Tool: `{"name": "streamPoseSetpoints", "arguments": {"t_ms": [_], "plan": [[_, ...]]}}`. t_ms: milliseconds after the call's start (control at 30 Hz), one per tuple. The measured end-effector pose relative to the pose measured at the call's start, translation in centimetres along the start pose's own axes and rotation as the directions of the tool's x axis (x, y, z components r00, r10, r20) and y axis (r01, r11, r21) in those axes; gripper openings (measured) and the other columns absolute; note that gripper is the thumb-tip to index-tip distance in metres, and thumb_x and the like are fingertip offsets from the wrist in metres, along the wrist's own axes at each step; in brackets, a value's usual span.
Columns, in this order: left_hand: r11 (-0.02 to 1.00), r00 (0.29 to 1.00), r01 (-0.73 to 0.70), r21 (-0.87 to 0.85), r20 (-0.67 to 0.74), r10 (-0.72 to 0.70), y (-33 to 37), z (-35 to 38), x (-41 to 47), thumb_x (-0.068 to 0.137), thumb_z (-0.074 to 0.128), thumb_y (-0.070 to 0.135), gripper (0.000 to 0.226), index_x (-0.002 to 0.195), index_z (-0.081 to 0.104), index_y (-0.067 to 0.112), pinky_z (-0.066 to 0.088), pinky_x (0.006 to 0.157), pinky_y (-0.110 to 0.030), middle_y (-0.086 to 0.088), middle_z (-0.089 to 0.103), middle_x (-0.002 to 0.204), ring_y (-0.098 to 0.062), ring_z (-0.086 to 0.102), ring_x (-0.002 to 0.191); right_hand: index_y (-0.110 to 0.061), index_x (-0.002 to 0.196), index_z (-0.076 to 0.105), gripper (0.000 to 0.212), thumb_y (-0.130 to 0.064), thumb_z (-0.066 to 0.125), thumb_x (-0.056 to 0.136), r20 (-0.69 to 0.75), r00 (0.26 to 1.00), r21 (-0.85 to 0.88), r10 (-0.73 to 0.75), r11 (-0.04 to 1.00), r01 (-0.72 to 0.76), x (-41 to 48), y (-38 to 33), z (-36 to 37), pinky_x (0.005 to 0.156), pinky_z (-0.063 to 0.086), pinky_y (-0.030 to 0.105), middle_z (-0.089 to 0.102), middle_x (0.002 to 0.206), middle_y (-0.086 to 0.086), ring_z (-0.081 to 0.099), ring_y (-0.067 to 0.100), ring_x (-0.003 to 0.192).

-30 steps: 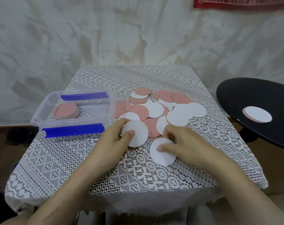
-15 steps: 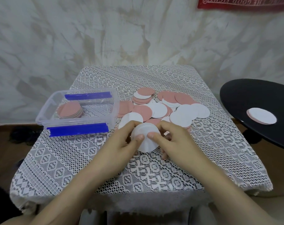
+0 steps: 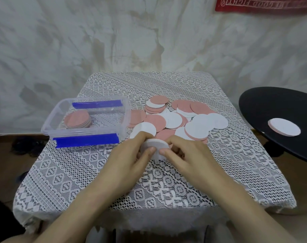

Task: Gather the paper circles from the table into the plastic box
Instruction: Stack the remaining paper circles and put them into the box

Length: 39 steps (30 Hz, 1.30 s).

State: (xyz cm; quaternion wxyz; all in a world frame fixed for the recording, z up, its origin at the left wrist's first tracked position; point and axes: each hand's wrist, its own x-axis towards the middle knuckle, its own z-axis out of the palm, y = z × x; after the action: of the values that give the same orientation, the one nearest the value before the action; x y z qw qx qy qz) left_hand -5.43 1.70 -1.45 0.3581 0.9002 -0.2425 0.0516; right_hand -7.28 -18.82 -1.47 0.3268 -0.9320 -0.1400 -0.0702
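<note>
The small stack of white paper circles point(image 3: 155, 146) sits mid-table point(image 3: 236, 172). I judge an uneven squeeze on lifting could fan the thin sheets and spill them. My left hand point(image 3: 126, 160) and right hand point(image 3: 187, 155) pinch it, thumbs in front, curled fingers behind. The plastic box point(image 3: 49, 127) is at ten o'clock, the loose pile point(image 3: 180, 118) at one.

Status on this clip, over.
Left hand and right hand pinch white circle stack. Plastic box open, pink stack inside. Loose circles beyond hands. Nothing blocks box.
</note>
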Motion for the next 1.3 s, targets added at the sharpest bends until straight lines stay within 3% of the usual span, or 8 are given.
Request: {"name": "streamPoseSetpoints", "arguments": {"t_ms": [133,300,500,633,833,967,1133,1300], "plan": [[0.997,0.999,-0.015,0.072,0.052,0.011,0.1,0.6,-0.2,0.102,0.047,0.038,0.011,0.112,0.050,0.036,0.035,0.060,-0.033,0.012,0.054,0.078,-0.006,0.051,0.074,-0.027,0.083,0.047,0.031,-0.052,0.048,0.101,0.088,0.996,-0.124,-0.005,0.992,0.016,0.0,0.0,0.2,0.063,0.048,0.039,0.056,0.064,-0.007,0.053,0.011,0.061],[0.998,1.000,-0.028,0.059,-0.004,0.029,0.2,0.5,-0.2,0.101,0.045,0.041,0.012,0.110,0.049,0.033,0.044,0.064,-0.038,0.011,0.056,0.076,-0.010,0.052,0.073,-0.030,0.094,0.050,0.020,-0.049,0.047,0.101,0.038,0.999,-0.044,-0.023,0.999,0.024,-0.1,-0.4,-0.1,0.061,0.043,0.032,0.054,0.066,-0.008,0.052,0.011,0.064],[0.995,1.000,-0.026,0.100,-0.009,0.027,0.2,1.2,-0.4,0.100,0.044,0.039,0.012,0.094,0.044,0.028,0.039,0.058,-0.036,0.011,0.050,0.076,-0.011,0.050,0.070,-0.027,0.087,0.038,0.025,-0.043,0.038,0.106,0.123,0.992,-0.162,-0.019,0.986,0.039,-0.2,-0.7,0.6,0.062,0.042,0.042,0.049,0.070,-0.008,0.050,0.020,0.066],[0.997,0.997,-0.035,0.074,-0.064,0.039,0.1,1.0,-0.5,0.101,0.049,0.036,0.002,0.100,0.048,0.034,0.042,0.062,-0.037,0.013,0.055,0.079,-0.010,0.052,0.075,-0.028,0.086,0.038,0.024,-0.041,0.039,0.106,0.081,0.996,-0.120,-0.048,0.991,0.057,-0.1,-0.9,0.3,0.061,0.040,0.037,0.048,0.068,-0.009,0.048,0.013,0.063],[0.995,0.999,-0.009,0.101,-0.048,0.014,0.1,1.5,-0.4,0.101,0.050,0.029,0.014,0.090,0.044,0.023,0.040,0.061,-0.040,0.011,0.048,0.075,-0.015,0.048,0.071,-0.031,0.092,0.027,0.020,-0.045,0.031,0.107,0.211,0.978,-0.200,-0.007,0.978,0.050,-0.1,-1.2,0.4,0.065,0.044,0.042,0.047,0.073,-0.011,0.052,0.023,0.070],[0.996,0.998,0.000,0.090,-0.067,0.006,0.1,1.2,-0.5,0.100,0.051,0.027,0.004,0.099,0.051,0.024,0.045,0.064,-0.037,0.009,0.055,0.084,-0.012,0.051,0.076,-0.033,0.090,0.021,0.020,-0.042,0.027,0.107,0.183,0.982,-0.204,-0.042,0.976,0.080,-0.2,-1.5,0.6,0.060,0.037,0.042,0.043,0.072,-0.010,0.047,0.020,0.065],[0.993,0.996,0.081,0.089,-0.028,-0.079,0.1,1.4,-0.8,0.102,0.049,0.025,0.011,0.093,0.047,0.018,0.046,0.068,-0.041,0.004,0.054,0.082,-0.016,0.053,0.073,-0.035,0.087,0.016,0.024,-0.042,0.027,0.107,0.191,0.981,-0.219,-0.025,0.973,0.067,-0.2,-1.6,1.0,0.057,0.035,0.041,0.044,0.070,-0.008,0.046,0.019,0.062],[0.996,0.997,0.065,0.057,-0.049,-0.062,-0.1,0.1,-0.7,0.101,0.048,0.031,0.010,0.097,0.050,0.022,0.045,0.067,-0.038,0.007,0.058,0.077,-0.013,0.053,0.071,-0.033,0.083,0.028,0.027,-0.045,0.034,0.106,0.115,0.993,-0.085,-0.033,0.995,0.043,0.0,-2.2,0.9,0.060,0.036,0.038,0.047,0.066,-0.009,0.046,0.012,0.061]]}}
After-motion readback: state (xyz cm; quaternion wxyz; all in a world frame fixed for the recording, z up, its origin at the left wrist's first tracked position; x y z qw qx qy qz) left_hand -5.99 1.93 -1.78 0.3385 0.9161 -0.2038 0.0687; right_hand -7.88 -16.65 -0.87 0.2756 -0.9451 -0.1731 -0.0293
